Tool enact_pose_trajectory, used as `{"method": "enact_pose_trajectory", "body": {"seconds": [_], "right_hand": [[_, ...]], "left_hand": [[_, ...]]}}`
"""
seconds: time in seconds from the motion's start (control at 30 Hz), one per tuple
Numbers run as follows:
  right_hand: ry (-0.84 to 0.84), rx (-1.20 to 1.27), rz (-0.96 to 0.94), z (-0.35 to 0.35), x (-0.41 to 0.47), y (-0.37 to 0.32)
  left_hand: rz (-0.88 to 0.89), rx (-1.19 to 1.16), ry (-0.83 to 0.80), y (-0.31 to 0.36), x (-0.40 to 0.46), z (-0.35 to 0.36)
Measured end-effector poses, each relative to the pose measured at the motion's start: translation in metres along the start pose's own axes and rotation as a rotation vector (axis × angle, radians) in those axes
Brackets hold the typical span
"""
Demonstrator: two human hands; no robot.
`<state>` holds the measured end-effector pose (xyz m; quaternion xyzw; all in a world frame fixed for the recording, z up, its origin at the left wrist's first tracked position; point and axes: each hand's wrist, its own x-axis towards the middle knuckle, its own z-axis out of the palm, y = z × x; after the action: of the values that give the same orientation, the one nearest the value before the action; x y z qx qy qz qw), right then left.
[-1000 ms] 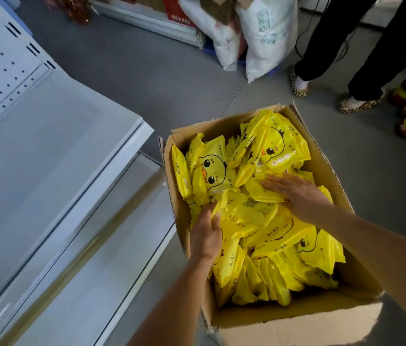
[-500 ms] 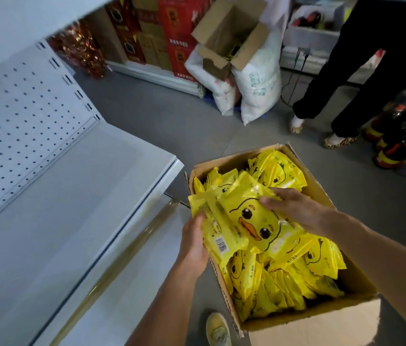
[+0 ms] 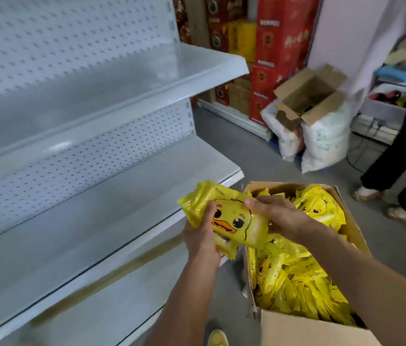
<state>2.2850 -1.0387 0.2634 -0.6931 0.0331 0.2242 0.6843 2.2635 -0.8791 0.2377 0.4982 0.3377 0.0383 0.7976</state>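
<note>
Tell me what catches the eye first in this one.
The bright yellow duck packs stand out at centre, gripped between the left hand and the right hand. Below and to their right, a box brims with more of the same. White shelves fill the left.

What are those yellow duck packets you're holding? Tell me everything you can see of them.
The yellow duck packets form a small bundle of glossy, crinkly, plastic-looking pouches. The front one shows a cartoon duck face with black eyes and an orange bill. The bundle is held slightly tilted in the air, beside the cardboard box's left rim and in front of the white shelf. The left hand grips its lower left side, and the right hand grips its right end. Their number cannot be told.
</note>
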Motion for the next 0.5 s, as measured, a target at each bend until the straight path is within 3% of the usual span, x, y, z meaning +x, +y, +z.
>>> {"method": "enact_pose_trajectory", "body": {"seconds": [0.17,0.3,0.5], "right_hand": [[-0.027,0.242,-0.034,0.077,-0.017,-0.014],[-0.047,0.188,-0.119,0.128,-0.027,-0.039],[-0.211,0.115,-0.260,0.193,-0.036,-0.072]], "left_hand": [[0.136,-0.206,0.179,0.039,-0.035,-0.039],[0.115,-0.318,0.242,0.076,-0.052,-0.078],[0.210,-0.403,0.283,0.126,-0.070,-0.142]]}}
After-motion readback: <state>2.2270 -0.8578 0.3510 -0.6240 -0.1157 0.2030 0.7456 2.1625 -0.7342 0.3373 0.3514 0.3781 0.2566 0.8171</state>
